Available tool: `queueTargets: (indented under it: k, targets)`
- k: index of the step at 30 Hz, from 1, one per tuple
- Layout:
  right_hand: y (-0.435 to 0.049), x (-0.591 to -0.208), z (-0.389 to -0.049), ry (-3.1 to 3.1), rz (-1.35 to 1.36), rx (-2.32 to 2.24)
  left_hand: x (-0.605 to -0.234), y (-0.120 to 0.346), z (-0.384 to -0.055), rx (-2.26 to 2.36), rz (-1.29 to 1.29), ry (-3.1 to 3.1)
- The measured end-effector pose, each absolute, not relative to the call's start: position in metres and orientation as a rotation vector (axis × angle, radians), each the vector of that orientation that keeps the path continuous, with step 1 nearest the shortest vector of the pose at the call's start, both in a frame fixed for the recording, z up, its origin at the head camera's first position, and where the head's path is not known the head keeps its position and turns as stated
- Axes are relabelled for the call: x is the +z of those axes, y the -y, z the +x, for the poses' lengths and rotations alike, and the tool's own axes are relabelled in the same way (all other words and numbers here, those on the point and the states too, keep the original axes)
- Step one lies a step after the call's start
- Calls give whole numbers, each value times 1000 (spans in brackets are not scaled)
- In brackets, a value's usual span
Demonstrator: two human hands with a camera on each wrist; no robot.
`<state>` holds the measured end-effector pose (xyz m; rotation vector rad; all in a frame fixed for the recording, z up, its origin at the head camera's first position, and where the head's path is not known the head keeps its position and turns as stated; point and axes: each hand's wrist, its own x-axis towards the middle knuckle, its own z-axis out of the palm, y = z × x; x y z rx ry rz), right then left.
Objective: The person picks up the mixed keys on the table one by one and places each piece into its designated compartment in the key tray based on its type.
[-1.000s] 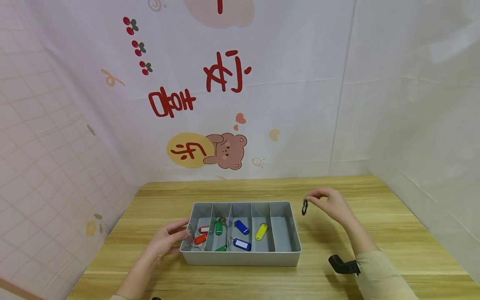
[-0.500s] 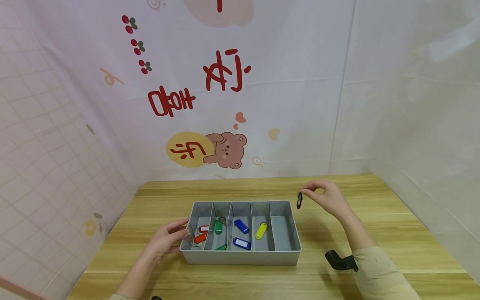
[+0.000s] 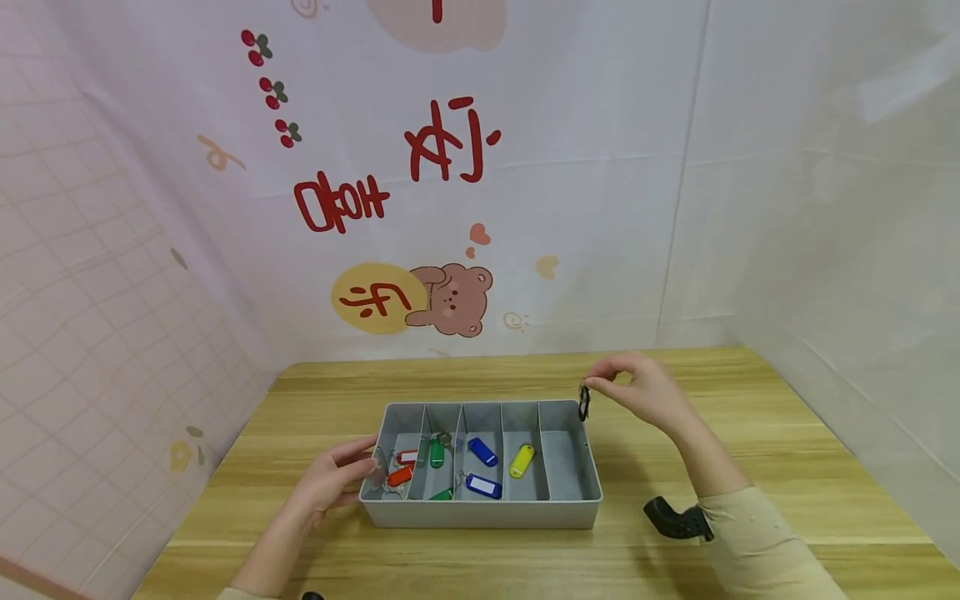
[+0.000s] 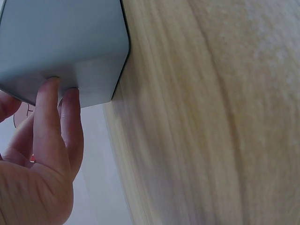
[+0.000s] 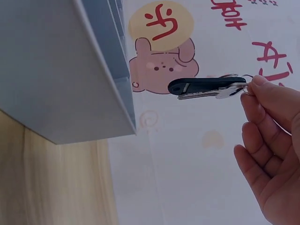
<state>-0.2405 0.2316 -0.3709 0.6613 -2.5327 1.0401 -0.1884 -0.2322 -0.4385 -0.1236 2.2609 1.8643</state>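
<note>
My right hand (image 3: 641,392) pinches a key ring between thumb and fingertip. From it hang a key and a black key tag (image 5: 206,86), over the back right corner of a grey divided box (image 3: 480,515) in the head view. The rightmost compartment (image 3: 567,467) has nothing in it. At the box's left end, my left hand (image 3: 330,483) touches the outer wall, its fingers (image 4: 49,122) fairly straight against it in the left wrist view. Inside the box, left to right, lie red key tags (image 3: 401,477), green key tags (image 3: 437,452), blue key tags (image 3: 482,486) and a yellow key tag (image 3: 522,461).
The box stands on a wood-grain table (image 3: 450,562). A pale printed cloth (image 3: 592,208) with a bear and red characters hangs behind, and more cloth encloses both sides. A black curved mount (image 3: 675,518) sticks out from the right sleeve.
My right hand has moved left with the key and black key tag, from beside the box to over its back right corner. The left hand and the box have stayed in place.
</note>
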Motion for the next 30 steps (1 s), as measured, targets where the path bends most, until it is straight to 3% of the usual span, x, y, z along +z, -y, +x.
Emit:
queueTargets:
  k: [30]
  targets:
    - [-215,-365,-247,2819,1246,1270,-437,231,-187,1865,-140,-2274]
